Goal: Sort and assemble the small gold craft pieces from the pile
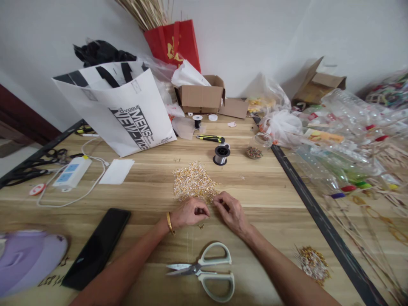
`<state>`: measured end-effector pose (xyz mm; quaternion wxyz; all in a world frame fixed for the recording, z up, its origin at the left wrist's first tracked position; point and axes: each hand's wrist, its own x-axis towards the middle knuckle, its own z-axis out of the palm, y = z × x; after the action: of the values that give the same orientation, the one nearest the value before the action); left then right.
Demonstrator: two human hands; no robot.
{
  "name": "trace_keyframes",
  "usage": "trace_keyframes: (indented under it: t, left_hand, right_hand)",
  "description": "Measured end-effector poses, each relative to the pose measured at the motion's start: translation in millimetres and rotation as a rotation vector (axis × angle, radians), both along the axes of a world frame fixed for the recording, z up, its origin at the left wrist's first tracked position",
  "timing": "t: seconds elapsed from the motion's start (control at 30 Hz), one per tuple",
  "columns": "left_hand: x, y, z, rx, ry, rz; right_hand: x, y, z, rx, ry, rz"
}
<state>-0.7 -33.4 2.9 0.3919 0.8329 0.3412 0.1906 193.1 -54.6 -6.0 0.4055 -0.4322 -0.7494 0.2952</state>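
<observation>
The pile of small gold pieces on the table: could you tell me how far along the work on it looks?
Done: possibly the smaller gold heap set apart at lower right, though that is uncertain. In hand: the left hand and right hand pinch tiny pieces at the near edge of the gold pile. Left: most of that pile looks untouched; the scissors lie idle.

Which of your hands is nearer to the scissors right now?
Left, narrowly. The left hand sits just above and a little left of the scissors, while the right hand sits above and further right. Both rest by the gold bead pile, neither touching the scissors.
</observation>
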Motion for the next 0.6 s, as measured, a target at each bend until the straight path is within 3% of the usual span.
trace_keyframes:
  t: [0.27, 0.6]
  left_hand:
    - [-2.0, 1.1, -2.6, -0.022, -0.04, -0.021]
    - [-2.7, 2.3, 6.0, -0.009, -0.009, 0.005]
  right_hand:
    - [-1.2, -2.6, 1.9, 0.024, -0.064, 0.117]
    - [-1.4, -3.8, -2.0, 0.121, -0.222, 0.056]
